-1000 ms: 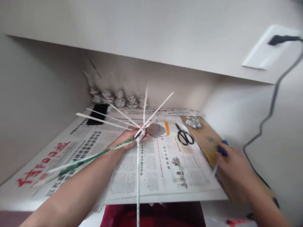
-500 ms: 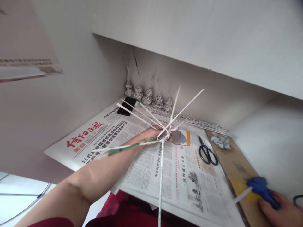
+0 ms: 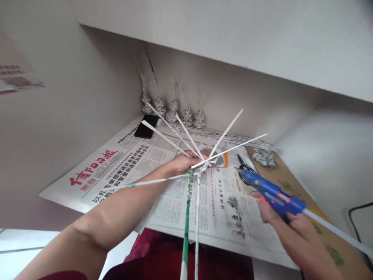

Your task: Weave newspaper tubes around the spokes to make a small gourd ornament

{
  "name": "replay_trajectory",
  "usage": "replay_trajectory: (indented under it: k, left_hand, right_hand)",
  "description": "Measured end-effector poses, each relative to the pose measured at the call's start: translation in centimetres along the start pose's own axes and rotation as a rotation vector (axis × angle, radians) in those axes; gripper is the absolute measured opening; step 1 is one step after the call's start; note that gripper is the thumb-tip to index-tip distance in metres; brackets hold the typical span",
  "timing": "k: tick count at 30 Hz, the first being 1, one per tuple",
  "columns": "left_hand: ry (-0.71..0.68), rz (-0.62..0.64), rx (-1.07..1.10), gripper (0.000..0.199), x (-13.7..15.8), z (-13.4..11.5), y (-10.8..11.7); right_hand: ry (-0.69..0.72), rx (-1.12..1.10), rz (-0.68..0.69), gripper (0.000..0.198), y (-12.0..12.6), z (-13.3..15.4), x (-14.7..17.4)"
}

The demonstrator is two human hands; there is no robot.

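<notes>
My left hand [image 3: 186, 161] grips the middle of a woven bundle of rolled paper strips [image 3: 204, 165] over the newspaper. White strips fan out from it to the back. A green-and-white strip [image 3: 186, 229] and a paler one hang toward me, and another reaches left across my forearm. My right hand [image 3: 279, 221] is wrapped round a blue hot glue gun [image 3: 271, 192]. The gun's nozzle points left toward the woven middle, apart from it. A white glue stick [image 3: 335, 227] juts from the gun's back end.
Newspaper [image 3: 175, 210] covers the table. Black scissors [image 3: 244, 165] lie partly behind the glue gun. A crumpled paper wad [image 3: 264, 157] rests on cardboard [image 3: 294, 190] at the right. Several woven paper gourds [image 3: 173, 111] stand along the back wall, near a black phone [image 3: 146, 126].
My right hand has brought the glue gun up from the lower right, its nozzle now facing the bundle. The strips have turned, and the green one now hangs toward me.
</notes>
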State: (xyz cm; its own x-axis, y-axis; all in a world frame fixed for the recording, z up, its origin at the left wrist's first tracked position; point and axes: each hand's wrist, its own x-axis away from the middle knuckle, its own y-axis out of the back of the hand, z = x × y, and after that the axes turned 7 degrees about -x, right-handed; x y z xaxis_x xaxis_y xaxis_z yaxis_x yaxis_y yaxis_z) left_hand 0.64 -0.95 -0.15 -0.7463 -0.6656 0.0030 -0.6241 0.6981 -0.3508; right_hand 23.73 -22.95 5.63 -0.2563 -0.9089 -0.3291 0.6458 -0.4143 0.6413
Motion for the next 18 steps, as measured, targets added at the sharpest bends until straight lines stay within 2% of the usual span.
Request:
replay_trajectory:
  k: [1,2,6,11,18]
  left_hand:
    - [0.005,-0.007,0.006,0.038,0.0,0.0,-0.1]
    - [0.005,-0.012,0.01,0.038,0.0,0.0,-0.1]
    - [-0.022,-0.026,-0.007,0.036,0.0,0.0,-0.2]
    - [-0.062,-0.019,-0.053,0.034,0.1,0.1,-0.2]
    - [-0.03,-0.031,-0.04,0.034,0.1,0.1,-0.2]
  right_hand:
    - [-0.039,-0.001,0.07,0.026,-0.9,1.3,0.2]
    - [-0.048,-0.013,0.082,0.027,-1.6,2.2,0.3]
    - [0.015,-0.05,0.189,0.032,-2.8,3.5,0.6]
    - [0.062,-0.028,0.182,0.027,-3.3,4.2,0.3]
    - [0.057,-0.011,0.19,0.017,-3.8,4.2,0.2]
